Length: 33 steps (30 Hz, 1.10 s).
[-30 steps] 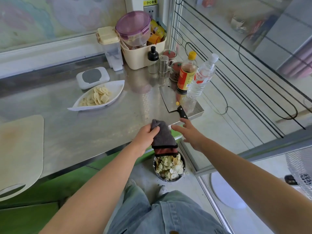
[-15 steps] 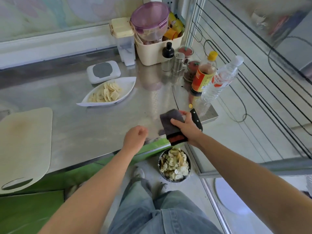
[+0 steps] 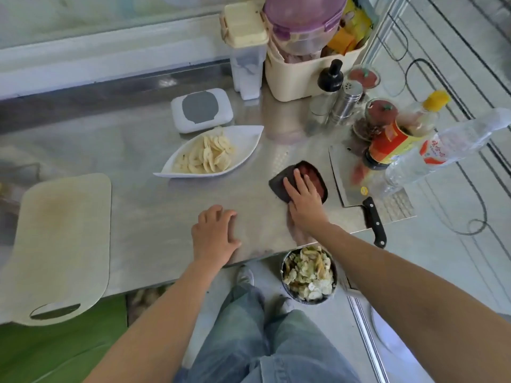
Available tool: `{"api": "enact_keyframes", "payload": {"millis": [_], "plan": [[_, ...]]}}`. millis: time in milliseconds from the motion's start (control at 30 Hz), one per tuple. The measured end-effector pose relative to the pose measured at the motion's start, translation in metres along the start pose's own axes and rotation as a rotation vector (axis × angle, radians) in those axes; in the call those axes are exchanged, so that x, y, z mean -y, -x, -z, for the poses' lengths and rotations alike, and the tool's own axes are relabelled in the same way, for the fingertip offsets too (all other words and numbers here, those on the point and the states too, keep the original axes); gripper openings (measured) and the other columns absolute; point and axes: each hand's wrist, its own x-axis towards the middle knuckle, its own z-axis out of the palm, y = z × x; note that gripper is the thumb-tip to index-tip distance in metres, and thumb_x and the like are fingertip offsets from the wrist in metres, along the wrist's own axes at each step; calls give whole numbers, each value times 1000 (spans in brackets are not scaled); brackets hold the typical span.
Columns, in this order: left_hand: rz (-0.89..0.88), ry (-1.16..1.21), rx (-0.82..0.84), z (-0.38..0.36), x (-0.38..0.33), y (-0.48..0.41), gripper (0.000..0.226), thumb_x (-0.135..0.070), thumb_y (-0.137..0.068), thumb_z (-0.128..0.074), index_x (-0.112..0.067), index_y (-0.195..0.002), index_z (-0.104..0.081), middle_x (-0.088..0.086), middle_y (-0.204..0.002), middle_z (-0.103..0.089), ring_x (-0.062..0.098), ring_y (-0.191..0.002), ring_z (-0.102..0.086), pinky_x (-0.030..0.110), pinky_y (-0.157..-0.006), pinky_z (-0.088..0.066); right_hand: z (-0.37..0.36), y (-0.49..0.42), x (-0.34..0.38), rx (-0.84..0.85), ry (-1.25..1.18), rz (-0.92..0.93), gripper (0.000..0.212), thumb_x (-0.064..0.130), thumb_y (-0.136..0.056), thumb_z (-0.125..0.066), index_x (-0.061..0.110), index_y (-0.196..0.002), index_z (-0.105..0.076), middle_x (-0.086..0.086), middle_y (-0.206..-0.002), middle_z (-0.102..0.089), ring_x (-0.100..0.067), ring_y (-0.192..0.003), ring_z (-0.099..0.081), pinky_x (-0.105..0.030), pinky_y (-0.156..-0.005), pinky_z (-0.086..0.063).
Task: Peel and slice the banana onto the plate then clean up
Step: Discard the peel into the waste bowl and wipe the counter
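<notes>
- Head view looks down on a stainless steel surface [image 3: 138, 150], and I place everything by the white boat-shaped plate [image 3: 249, 139] that stands on it.
- Pale banana slices [image 3: 207, 156] lie heaped inside that plate.
- My right grip [image 3: 304, 201] is right of the plate and nearer me. Its fingers are straight and flat, pressing down on a dark grey and red cloth [image 3: 279, 183], and none of them curl round it.
- My left grip [image 3: 214, 236] rests on the bare steel in front of the plate, nearer me, with fingers loosely bent and spread, holding nothing.
- A steel cleaver with a black handle [image 3: 347, 186] lies flat farther right of the plate, just beyond the cloth, with its handle jutting over the surface edge.
- A cream plastic cutting board [image 3: 63, 239] lies left of the plate, at my edge.
- A white box with a grey lid panel [image 3: 201, 110] sits just behind the plate.
- A round metal bowl of pale yellow-green scraps [image 3: 308, 275] stands on the floor, right of the plate and nearer me.
</notes>
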Motion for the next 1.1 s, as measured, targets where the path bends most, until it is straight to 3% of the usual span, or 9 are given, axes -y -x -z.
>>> {"api": "enact_keyframes", "payload": {"millis": [100, 200, 400, 533, 600, 767, 867, 933, 1100], "plan": [[14, 5, 5, 3, 2, -4, 69, -50, -66, -76, -34, -126, -46, -3, -131, -38, 24, -119, -36, 38, -89, -39, -11, 7, 16, 37, -100, 387, 57, 9, -76, -43, 12, -131, -57, -15, -148, -40, -35, -133, -37, -48, -112, -27], [21, 25, 21, 4, 6, -9, 69, -53, -64, -76, -36, -123, -46, -3, -128, -36, 23, -118, -35, 38, -89, -36, -12, 38, 7, 143, -144, 566, 54, 5, -71, -48, 17, -122, -64, -7, -142, -48, -23, -127, -37, -39, -111, -25], [68, 116, -59, 3, 3, -15, 54, -52, -74, -69, -30, -120, -50, 1, -126, -36, 24, -119, -32, 37, -96, -32, 8, -6, -22, -75, -140, 87, 56, 10, -76, -42, 11, -130, -58, -17, -148, -37, -44, -131, -37, -57, -109, -29], [101, 132, -81, 3, 5, -23, 55, -43, -81, -66, -22, -127, -47, 6, -139, -33, 28, -128, -29, 41, -101, -31, -9, 21, 21, 156, -173, 471, 50, 7, -76, -47, 14, -122, -64, -9, -143, -47, -34, -127, -42, -44, -112, -26], [110, 137, -98, 3, 7, -28, 54, -41, -82, -65, -18, -128, -47, 8, -142, -32, 29, -130, -28, 41, -102, -31, -1, 34, 21, 176, -273, 478, 45, 7, -77, -47, 15, -116, -68, -5, -137, -54, -29, -121, -46, -44, -109, -33], [158, 119, -120, 5, 16, -39, 60, -44, -81, -65, -15, -129, -44, 9, -141, -33, 29, -131, -27, 40, -104, -30, 49, -42, -8, -277, -434, -34, 54, 3, -77, -43, 11, -128, -57, -12, -145, -43, -31, -131, -38, -32, -111, -23], [157, 120, -124, 7, 21, -41, 57, -43, -80, -67, -17, -126, -47, 8, -137, -37, 29, -128, -32, 40, -102, -34, 52, -88, -10, -144, -285, -219, 58, 2, -89, -42, 11, -146, -35, -13, -159, -12, -34, -142, -18, -35, -115, -16], [150, 121, -145, 9, 23, -43, 51, -40, -79, -69, -18, -122, -50, 7, -131, -42, 29, -123, -37, 40, -97, -37, 33, -93, 1, -39, -162, -151, 59, 4, -89, -43, 11, -147, -31, -13, -159, -7, -37, -143, -15, -39, -115, -16], [110, 83, -187, 10, 29, -45, 43, -33, -78, -70, -17, -114, -55, 7, -121, -50, 29, -113, -45, 41, -87, -43, -7, -41, 21, 90, -268, 335, 56, 3, -69, -43, 6, -120, -65, -15, -140, -49, -33, -130, -45, -41, -113, -28]]}}
